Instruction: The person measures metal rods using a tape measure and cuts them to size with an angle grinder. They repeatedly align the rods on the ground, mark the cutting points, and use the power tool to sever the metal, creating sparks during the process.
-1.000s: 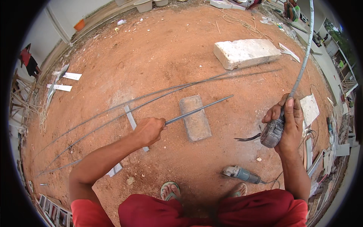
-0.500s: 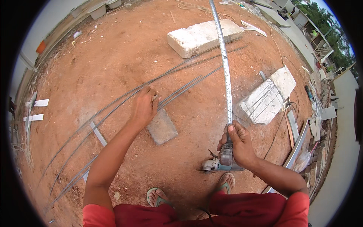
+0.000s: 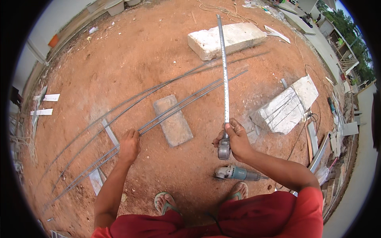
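My right hand (image 3: 235, 141) grips a tape measure (image 3: 224, 148), its fingers and thumb around the upper case. The silver blade (image 3: 226, 79) extends far out, away from me, its free end over the ground beyond a pale concrete block (image 3: 230, 36). My left hand (image 3: 129, 146) is closed at a pair of thin steel rods (image 3: 186, 101), which run beneath its fingers; the fingertips are partly hidden. These rods lie across a grey-brown block (image 3: 174, 129). Just beyond my feet, under the tape case, rests an angle grinder (image 3: 238, 173) with a teal body.
More long rods (image 3: 119, 105) curve over the reddish dirt at left. A scored white block (image 3: 283, 107) sits at right, near cords and metal strips (image 3: 319, 152). White strips (image 3: 45, 97) lie at far left, buckets (image 3: 115, 7) along the back wall.
My left hand has drawn back toward me and left along the rods, uncovering the grey-brown block. The tape measure has moved left; its blade's free end has come into view.
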Demonstrator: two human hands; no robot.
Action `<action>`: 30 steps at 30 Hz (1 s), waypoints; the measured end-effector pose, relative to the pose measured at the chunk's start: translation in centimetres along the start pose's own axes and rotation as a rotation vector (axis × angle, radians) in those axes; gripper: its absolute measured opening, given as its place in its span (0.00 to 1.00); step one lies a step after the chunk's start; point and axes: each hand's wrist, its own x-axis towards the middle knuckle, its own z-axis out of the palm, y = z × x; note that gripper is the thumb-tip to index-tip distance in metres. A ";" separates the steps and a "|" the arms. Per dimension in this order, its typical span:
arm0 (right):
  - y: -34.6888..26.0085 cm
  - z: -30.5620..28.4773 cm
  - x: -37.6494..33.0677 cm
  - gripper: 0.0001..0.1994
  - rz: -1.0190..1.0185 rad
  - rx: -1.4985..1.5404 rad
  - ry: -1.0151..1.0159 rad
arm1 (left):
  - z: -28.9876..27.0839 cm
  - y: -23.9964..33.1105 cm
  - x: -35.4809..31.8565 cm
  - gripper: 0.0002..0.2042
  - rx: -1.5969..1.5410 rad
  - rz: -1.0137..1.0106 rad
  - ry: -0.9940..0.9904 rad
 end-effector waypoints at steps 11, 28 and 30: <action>1.0 6.1 1.7 0.10 -0.079 -0.057 -0.058 | -3.5 15.0 11.1 0.29 -0.797 -0.219 -0.266; -0.4 2.1 4.5 0.07 -0.120 -0.225 0.012 | -4.7 9.8 -2.1 0.17 -1.136 -0.478 -0.939; -0.7 1.6 4.8 0.09 -0.030 -0.097 0.037 | -5.4 6.5 -5.1 0.19 -0.923 -0.463 -0.878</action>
